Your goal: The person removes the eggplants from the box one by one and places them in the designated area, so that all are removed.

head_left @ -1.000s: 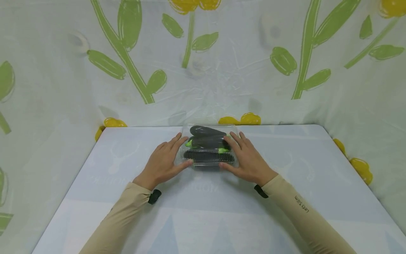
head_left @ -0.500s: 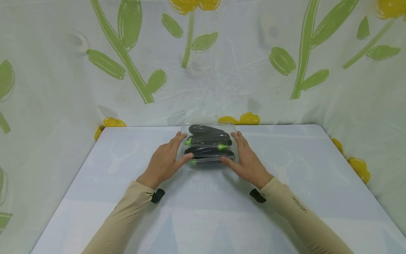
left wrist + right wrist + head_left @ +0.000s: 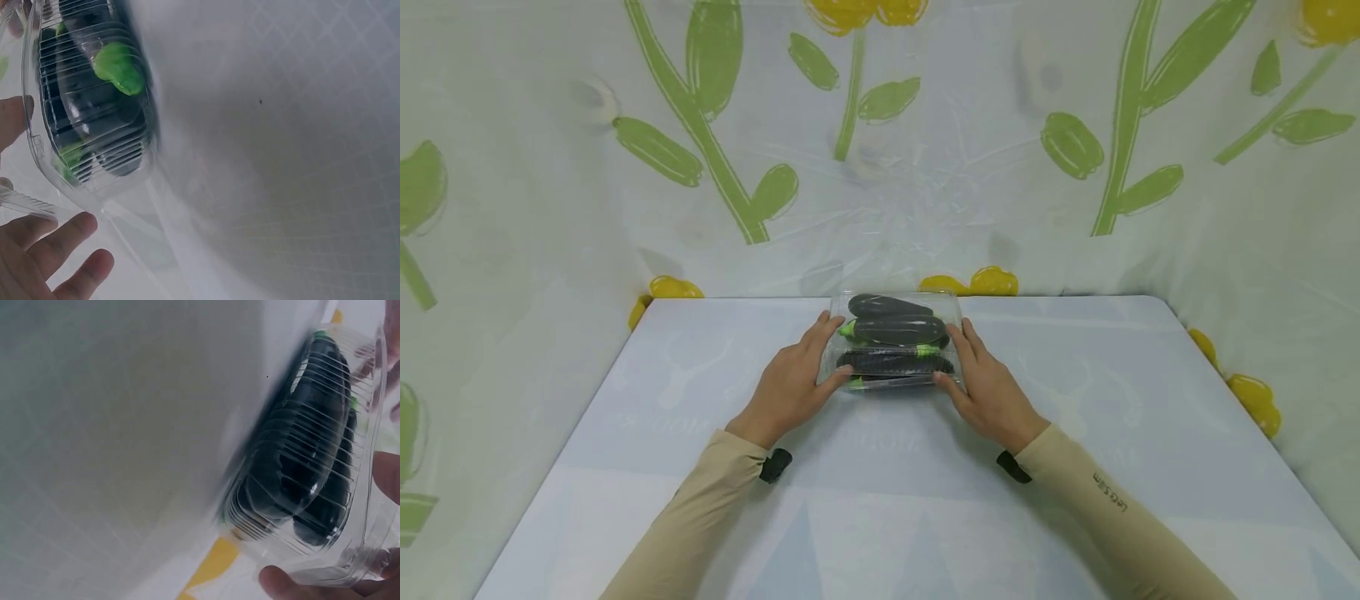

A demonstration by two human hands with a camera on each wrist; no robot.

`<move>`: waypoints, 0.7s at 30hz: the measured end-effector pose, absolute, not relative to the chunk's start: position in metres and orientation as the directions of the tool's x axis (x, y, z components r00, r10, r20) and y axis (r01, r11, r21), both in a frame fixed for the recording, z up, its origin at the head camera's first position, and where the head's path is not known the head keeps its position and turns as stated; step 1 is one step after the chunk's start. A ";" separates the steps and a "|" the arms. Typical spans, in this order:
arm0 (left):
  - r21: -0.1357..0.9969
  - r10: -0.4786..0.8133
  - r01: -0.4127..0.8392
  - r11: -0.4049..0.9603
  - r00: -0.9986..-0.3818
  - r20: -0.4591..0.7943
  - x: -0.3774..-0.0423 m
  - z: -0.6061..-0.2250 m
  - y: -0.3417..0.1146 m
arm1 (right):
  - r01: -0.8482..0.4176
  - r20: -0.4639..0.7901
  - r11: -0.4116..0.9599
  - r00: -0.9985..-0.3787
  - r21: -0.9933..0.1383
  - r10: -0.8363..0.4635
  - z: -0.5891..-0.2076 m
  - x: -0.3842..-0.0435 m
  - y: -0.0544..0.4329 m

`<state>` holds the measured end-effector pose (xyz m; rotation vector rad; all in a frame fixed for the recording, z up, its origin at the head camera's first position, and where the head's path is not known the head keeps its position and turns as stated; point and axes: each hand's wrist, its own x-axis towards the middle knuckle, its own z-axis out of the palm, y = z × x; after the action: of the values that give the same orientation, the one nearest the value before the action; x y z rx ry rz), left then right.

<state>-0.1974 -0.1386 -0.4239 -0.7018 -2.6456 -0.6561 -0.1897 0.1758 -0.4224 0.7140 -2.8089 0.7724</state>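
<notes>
The left hand (image 3: 784,385) grips the clear box (image 3: 948,305) at nine o'clock, the right hand (image 3: 994,390) grips it at three, presumably to balance its load of eggplants (image 3: 898,330).

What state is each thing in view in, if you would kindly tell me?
Clear container: loaded; whether latched, unclear.
Eggplants: inside it, stacked on their sides.
Left hand: holding the container's left end.
Right hand: holding its right end.
Sleeves: reaching the wrists.
Flowered sheet: hanging, creased.
</notes>
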 end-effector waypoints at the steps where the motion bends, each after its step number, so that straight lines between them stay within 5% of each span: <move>1: 0.346 0.383 0.537 0.769 -0.822 0.423 -0.198 -0.424 -0.138 | -0.482 0.258 0.753 -0.876 -0.447 -0.408 -0.423 -0.189 0.176; 21: 0.465 0.339 0.461 0.755 -0.883 0.325 -0.200 -0.423 -0.137 | -0.571 0.317 0.767 -0.815 -0.294 -0.485 -0.429 -0.192 0.182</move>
<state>-0.2002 -0.1369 -0.4232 -0.6313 -2.7322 -0.8100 -0.1916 0.1822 -0.4286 0.8307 -2.7402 0.5624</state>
